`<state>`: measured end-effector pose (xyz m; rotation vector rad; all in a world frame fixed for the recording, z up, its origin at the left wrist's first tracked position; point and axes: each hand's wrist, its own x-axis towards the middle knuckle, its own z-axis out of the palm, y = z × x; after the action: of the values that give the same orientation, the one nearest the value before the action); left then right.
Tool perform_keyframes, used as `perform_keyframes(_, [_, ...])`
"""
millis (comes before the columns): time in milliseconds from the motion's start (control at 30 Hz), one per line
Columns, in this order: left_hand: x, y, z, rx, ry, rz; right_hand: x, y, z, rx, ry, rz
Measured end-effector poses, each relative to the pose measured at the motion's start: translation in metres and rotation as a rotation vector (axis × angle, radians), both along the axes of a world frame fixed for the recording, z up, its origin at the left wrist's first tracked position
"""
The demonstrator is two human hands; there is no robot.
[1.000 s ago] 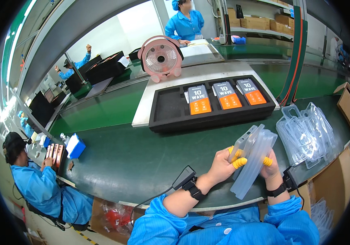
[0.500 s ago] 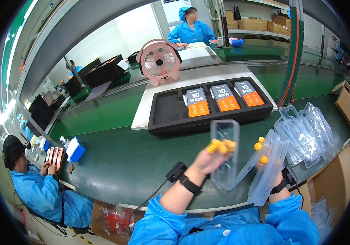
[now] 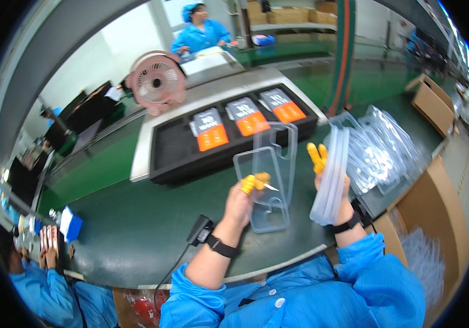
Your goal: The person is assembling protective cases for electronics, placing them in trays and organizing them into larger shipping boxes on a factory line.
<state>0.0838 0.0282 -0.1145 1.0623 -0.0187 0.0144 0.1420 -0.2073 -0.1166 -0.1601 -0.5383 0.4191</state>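
My left hand (image 3: pixel 239 203), with yellow finger cots, pinches a clear plastic tray (image 3: pixel 271 218) with a cut-out edge, held up over the green bench. Just beyond it is a second clear tray (image 3: pixel 289 139); whether the two are joined I cannot tell. In my right hand (image 3: pixel 320 174), a few clear trays (image 3: pixel 330 186) stand stacked on edge, partly hiding the palm. Two yellow-tipped fingers of that hand stretch out beside the stack. A heap of clear trays (image 3: pixel 382 147) lies to its right.
Ahead lies a black foam tray (image 3: pixel 171 147) with three grey-and-orange boxes (image 3: pixel 211 131), on a pale board (image 3: pixel 141 158). A pink fan (image 3: pixel 157 82) stands behind. Cartons (image 3: pixel 431 208) flank the bench at right. One co-worker (image 3: pixel 201 33) is across, another (image 3: pixel 43 284) at left.
The whole scene has shifted left and up as my head turned. My hands have moved apart from the trays between them, and a second clear tray now shows beyond my left hand's one.
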Motion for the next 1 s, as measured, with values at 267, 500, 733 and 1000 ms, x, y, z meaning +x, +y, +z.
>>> perform_keyframes(267, [-0.013,-0.021,0.002,0.304,-0.019,-0.150,-0.014,0.023,0.001,-0.311,0.180,-0.144])
perform_keyframes(500, [-0.018,-0.021,0.003,0.236,-0.044,-0.178,-0.019,0.033,0.012,-0.622,0.196,-0.343])
perform_keyframes(733, [-0.014,-0.023,-0.006,0.146,-0.038,-0.156,-0.015,0.028,0.000,-0.796,0.001,-0.665])
perform_keyframes(1000, [-0.012,-0.016,-0.010,0.014,-0.083,-0.159,-0.013,0.031,0.003,-0.649,0.123,-0.462])
